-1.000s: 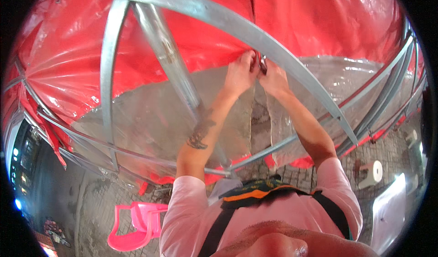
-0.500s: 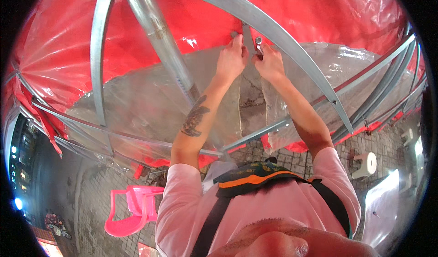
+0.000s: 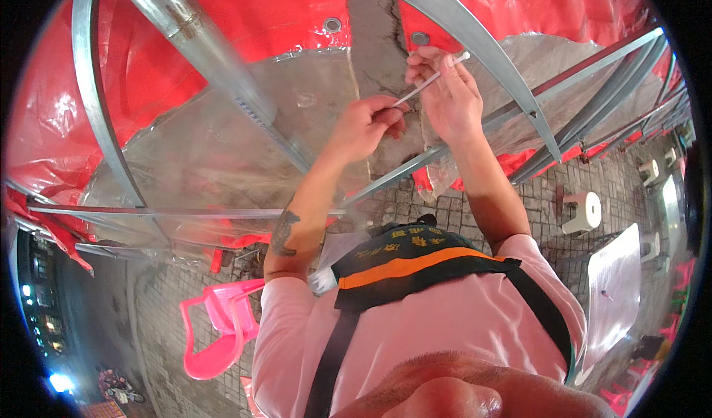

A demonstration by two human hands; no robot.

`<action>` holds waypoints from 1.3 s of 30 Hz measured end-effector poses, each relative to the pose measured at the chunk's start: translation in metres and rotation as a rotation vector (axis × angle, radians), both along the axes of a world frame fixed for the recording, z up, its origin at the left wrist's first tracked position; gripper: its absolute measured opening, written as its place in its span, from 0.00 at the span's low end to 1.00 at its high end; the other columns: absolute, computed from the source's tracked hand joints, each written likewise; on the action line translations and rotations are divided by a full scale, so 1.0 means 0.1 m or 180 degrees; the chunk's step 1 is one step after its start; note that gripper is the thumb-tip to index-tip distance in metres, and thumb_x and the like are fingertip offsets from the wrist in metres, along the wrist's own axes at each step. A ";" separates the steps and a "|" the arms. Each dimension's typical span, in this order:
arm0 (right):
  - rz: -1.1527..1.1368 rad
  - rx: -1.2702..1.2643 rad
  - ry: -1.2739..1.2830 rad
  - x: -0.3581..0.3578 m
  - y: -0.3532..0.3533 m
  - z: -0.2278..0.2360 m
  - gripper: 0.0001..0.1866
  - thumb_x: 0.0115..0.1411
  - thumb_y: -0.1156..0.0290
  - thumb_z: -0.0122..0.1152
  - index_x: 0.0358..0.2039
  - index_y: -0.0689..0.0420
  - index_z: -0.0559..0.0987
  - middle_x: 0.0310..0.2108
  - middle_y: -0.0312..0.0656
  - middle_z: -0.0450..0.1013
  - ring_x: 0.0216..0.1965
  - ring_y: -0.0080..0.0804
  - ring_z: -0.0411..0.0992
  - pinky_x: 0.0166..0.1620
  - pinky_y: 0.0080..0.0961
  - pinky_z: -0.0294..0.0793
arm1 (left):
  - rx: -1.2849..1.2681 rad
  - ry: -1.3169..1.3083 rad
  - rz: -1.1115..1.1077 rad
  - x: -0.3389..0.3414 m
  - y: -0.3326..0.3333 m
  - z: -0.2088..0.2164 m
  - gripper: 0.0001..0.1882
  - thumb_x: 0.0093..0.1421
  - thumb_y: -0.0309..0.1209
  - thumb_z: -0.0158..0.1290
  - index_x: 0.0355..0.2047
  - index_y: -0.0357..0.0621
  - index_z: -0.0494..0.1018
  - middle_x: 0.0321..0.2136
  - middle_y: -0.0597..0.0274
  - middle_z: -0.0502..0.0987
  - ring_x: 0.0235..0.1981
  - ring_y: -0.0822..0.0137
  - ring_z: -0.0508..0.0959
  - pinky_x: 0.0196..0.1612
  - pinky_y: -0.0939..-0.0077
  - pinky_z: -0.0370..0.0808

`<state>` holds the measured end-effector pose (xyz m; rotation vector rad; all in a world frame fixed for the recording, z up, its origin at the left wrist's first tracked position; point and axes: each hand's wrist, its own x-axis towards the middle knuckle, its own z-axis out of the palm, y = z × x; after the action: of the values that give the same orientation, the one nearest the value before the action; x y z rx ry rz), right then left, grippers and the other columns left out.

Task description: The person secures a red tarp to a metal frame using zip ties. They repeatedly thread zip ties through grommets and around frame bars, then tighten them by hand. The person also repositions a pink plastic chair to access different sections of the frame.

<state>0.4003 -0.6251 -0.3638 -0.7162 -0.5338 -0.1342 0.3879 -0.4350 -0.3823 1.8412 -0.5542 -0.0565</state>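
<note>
A thin white cable tie [image 3: 421,89] stretches between my hands, slanting up to the right with its thicker end beyond my right fingers. My left hand [image 3: 363,127] pinches its lower end. My right hand [image 3: 454,100] has the upper part between thumb and curled fingers. Ahead are the two edges of a red tarp with clear plastic lower panels, standing apart. The left flap [image 3: 289,10] has a metal eyelet [image 3: 332,25] at its corner. Another eyelet [image 3: 420,38] sits in the right flap [image 3: 504,6], just beyond my right fingertips.
A curved metal bar [image 3: 489,43] arches close to my right hand. A thick metal pole [image 3: 200,43] slants on the left, and a horizontal rail [image 3: 222,213] crosses below my forearms. A pink chair [image 3: 222,329], a white stool [image 3: 582,212] and a shiny table [image 3: 612,292] stand behind on paving.
My hands have come away from the eyelets at the flap edges and now hold the cable tie between them. The gap between the flaps looks wider, and the view has shifted.
</note>
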 end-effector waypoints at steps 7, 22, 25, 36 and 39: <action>-0.0372 -0.0505 0.0103 -0.34 -0.49 -0.27 0.19 0.76 0.66 0.49 0.55 0.70 0.76 0.46 0.50 0.78 0.45 0.35 0.75 0.50 0.34 0.74 | 0.0429 -0.0284 0.0200 -0.23 0.42 0.14 0.11 0.70 0.30 0.56 0.46 0.37 0.82 0.27 0.62 0.82 0.25 0.74 0.80 0.31 0.76 0.76; -0.0866 -0.1590 0.0041 -0.34 -0.11 -0.20 0.18 0.76 0.66 0.51 0.57 0.65 0.78 0.37 0.42 0.80 0.32 0.22 0.70 0.37 0.20 0.70 | 0.0896 0.0114 -0.0284 -0.19 0.57 0.04 0.11 0.69 0.25 0.53 0.49 0.35 0.78 0.27 0.60 0.82 0.27 0.72 0.82 0.34 0.74 0.79; -0.0845 -0.1744 0.0132 -0.30 -0.02 -0.17 0.20 0.76 0.63 0.51 0.58 0.65 0.77 0.35 0.38 0.80 0.29 0.17 0.68 0.34 0.17 0.68 | 0.0725 0.0285 -0.0477 -0.19 0.51 -0.05 0.10 0.69 0.25 0.53 0.48 0.33 0.77 0.30 0.58 0.84 0.32 0.70 0.85 0.37 0.74 0.80; -0.0519 -0.1820 0.0595 -0.39 -0.02 -0.05 0.19 0.74 0.62 0.56 0.55 0.64 0.79 0.27 0.33 0.74 0.25 0.14 0.62 0.28 0.16 0.61 | -0.0116 0.1138 -0.1468 -0.24 0.06 -0.31 0.12 0.72 0.29 0.53 0.52 0.35 0.75 0.42 0.56 0.84 0.43 0.66 0.84 0.49 0.68 0.79; -0.0478 -0.1745 0.0798 -0.32 -0.04 0.05 0.19 0.74 0.61 0.56 0.55 0.63 0.79 0.25 0.31 0.71 0.23 0.14 0.61 0.27 0.16 0.59 | -0.0366 0.0740 -0.1005 -0.12 0.14 -0.20 0.16 0.71 0.29 0.54 0.57 0.36 0.74 0.45 0.59 0.83 0.48 0.68 0.82 0.52 0.70 0.78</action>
<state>0.3681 -0.6291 -0.3591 -1.2897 -0.2725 -0.0343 0.3761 -0.4210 -0.4021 1.5956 -0.6641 -0.4364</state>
